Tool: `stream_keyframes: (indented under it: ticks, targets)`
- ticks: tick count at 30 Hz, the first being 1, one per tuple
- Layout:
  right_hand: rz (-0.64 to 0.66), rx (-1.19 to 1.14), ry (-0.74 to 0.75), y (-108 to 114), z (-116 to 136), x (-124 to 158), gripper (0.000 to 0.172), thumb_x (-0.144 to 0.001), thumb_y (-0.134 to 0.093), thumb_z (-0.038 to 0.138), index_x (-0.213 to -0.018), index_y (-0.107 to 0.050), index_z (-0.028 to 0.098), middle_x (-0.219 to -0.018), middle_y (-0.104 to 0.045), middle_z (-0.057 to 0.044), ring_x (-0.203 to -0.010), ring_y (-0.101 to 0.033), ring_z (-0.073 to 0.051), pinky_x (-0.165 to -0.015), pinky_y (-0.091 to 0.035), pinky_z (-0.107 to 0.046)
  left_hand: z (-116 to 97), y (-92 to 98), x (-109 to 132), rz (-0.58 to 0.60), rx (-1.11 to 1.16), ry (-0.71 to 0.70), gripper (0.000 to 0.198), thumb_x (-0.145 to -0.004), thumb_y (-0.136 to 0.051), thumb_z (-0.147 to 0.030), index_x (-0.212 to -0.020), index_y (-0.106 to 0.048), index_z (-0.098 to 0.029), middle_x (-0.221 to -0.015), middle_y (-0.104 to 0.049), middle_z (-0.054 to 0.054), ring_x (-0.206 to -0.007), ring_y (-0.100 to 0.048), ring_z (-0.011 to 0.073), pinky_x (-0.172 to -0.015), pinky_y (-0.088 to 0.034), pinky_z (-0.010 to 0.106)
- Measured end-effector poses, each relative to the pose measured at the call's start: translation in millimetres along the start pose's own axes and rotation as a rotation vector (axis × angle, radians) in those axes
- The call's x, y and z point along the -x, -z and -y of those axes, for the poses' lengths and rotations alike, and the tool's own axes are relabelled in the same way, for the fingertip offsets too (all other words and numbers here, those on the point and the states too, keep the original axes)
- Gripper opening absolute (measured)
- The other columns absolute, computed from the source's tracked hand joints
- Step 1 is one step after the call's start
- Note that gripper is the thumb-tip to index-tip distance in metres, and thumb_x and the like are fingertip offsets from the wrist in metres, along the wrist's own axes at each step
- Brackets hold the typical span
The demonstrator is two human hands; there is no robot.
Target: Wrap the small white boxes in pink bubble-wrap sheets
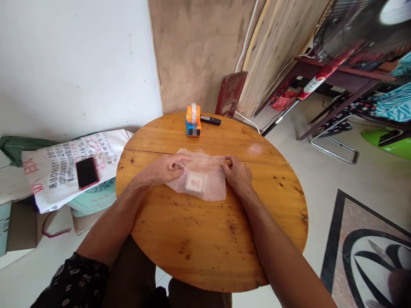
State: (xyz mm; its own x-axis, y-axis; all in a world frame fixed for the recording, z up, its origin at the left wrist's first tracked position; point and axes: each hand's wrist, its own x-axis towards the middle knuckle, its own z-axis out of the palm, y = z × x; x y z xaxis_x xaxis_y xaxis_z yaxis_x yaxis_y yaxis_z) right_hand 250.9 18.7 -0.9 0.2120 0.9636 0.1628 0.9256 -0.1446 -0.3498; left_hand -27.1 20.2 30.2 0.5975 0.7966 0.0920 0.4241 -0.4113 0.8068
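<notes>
A sheet of clear bubble wrap [205,182] lies near the middle of the round wooden table [199,248], folded over a small flat item with a pale red label [195,183]. My left hand [165,169] rests on the wrap's left side, its fingers curled and pinching the upper edge. On the right edge, my right hand [237,173] grips the wrap with closed fingers. Both hands press the wrap against the tabletop.
An orange and blue tape dispenser [193,120] and a black remote [210,120] sit at the table's far edge. A red-cased phone [86,172] lies on a printed white sack [58,171] to the left. A chair [230,94], a fan [353,30] and a dark table [340,81] stand beyond.
</notes>
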Motion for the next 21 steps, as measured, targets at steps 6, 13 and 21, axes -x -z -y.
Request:
stream_keyframes:
  ticks: [6,13,21]
  targets:
    - [0.007,0.010,-0.002,1,1,0,0.031,-0.087,-0.051,0.027,-0.114,-0.065,0.021,-0.090,-0.076,-0.007,-0.082,-0.066,-0.025,-0.069,-0.042,-0.031,-44,7.3,51,0.398,0.195,-0.187,0.047,-0.085,-0.060,-0.025,-0.131,-0.057,-0.021,-0.101,-0.073,0.006,-0.092,-0.068,0.0192,-0.081,-0.053,0.029]
    - [0.027,0.024,-0.007,2,4,0,0.031,-0.088,-0.051,0.025,-0.115,-0.065,0.021,-0.093,-0.076,-0.008,-0.086,-0.066,-0.025,-0.072,-0.043,-0.032,-51,6.3,66,0.398,0.301,-0.048,0.027,-0.090,-0.059,-0.034,-0.111,-0.067,-0.018,-0.082,-0.072,0.004,-0.073,-0.068,0.0158,-0.066,-0.052,0.025]
    - [0.054,0.023,-0.021,4,5,1,0.032,-0.089,-0.051,0.027,-0.118,-0.063,0.021,-0.097,-0.076,-0.007,-0.089,-0.067,-0.025,-0.074,-0.044,-0.033,-21,-33.8,26,-0.285,-0.196,-0.023,0.057,-0.079,-0.066,-0.029,-0.133,-0.051,-0.017,-0.130,-0.059,0.013,-0.121,-0.056,0.0276,-0.102,-0.048,0.044]
